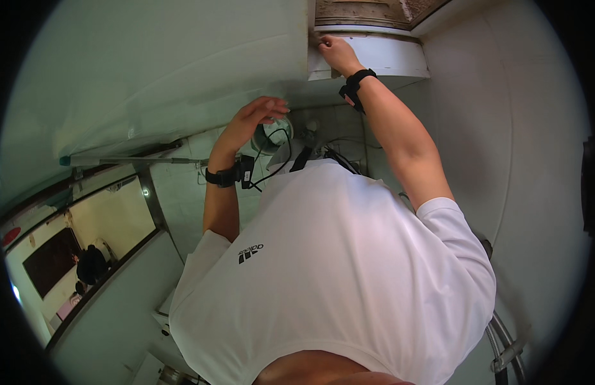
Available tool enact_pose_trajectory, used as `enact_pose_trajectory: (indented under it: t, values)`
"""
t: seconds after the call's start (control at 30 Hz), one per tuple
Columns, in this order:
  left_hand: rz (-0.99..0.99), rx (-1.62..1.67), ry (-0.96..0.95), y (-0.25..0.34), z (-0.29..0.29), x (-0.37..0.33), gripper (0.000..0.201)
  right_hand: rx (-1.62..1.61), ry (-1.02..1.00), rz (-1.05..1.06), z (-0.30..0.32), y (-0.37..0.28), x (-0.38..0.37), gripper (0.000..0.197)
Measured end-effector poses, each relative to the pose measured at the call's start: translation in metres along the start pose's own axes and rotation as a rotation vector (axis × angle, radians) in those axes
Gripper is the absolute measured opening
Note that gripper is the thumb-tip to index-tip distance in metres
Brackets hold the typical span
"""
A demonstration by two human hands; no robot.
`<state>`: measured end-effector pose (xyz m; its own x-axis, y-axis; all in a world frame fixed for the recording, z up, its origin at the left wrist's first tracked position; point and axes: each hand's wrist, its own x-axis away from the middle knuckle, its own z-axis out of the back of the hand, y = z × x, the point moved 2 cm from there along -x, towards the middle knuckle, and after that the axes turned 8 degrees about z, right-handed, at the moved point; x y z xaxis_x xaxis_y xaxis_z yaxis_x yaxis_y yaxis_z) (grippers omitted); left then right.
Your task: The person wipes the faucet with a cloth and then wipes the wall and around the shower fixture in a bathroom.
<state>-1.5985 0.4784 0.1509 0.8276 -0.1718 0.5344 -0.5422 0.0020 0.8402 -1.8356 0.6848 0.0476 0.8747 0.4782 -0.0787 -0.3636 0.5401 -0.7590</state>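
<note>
1. Head view: nearest lay the white shirt [349,256], with bare forearms reaching up past it, each wrist wearing a black band.
2. Left hand [262,112]: released, its fingers loosely spread, hovering beside the wall at left. No held object could be made out. In the view it overlapped a round vessel [258,142] lower down; a black cable [289,144] looped near that wrist.
3. Right hand [338,54]: farther out, fingers bent tight at the left end of the white ledge [387,59]. A grey patch [315,38] showed at the fingertips; I could not tell whether it was something pinched or a mark there.
4. Step in hand, as I judged it: close work by the right hand at that corner, the left hand taking no part.
5. Next move, in my judgement: it called for steady fingertip control against the corner, with the left hand free to brace or assist.
6. Beyond the ledge stood the window [361,11], brown and soiled-looking; the ledge ran along its lower edge, at the top of the view.
</note>
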Motion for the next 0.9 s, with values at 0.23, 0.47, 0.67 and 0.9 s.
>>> enact_pose_trajectory:
  t: [0.23, 0.47, 0.67, 0.9]
  values:
    - [-0.031, -0.043, -0.048, 0.011, -0.002, -0.012, 0.043, -0.475, 0.245, -0.308, 0.029, 0.022, 0.015, 0.034]
    - [-0.053, -0.034, -0.092, 0.019, -0.007, -0.023, 0.043, -0.202, 0.203, -0.212, 0.014, 0.012, -0.009, 0.038]
    - [-0.034, -0.049, -0.072, 0.022, -0.005, -0.022, 0.042, 0.082, -0.027, -0.071, -0.01, -0.019, 0.01, 0.034]
    - [-0.005, -0.042, -0.123, 0.014, -0.006, -0.033, 0.041, 0.113, -0.238, 0.052, 0.016, -0.034, 0.067, 0.032]
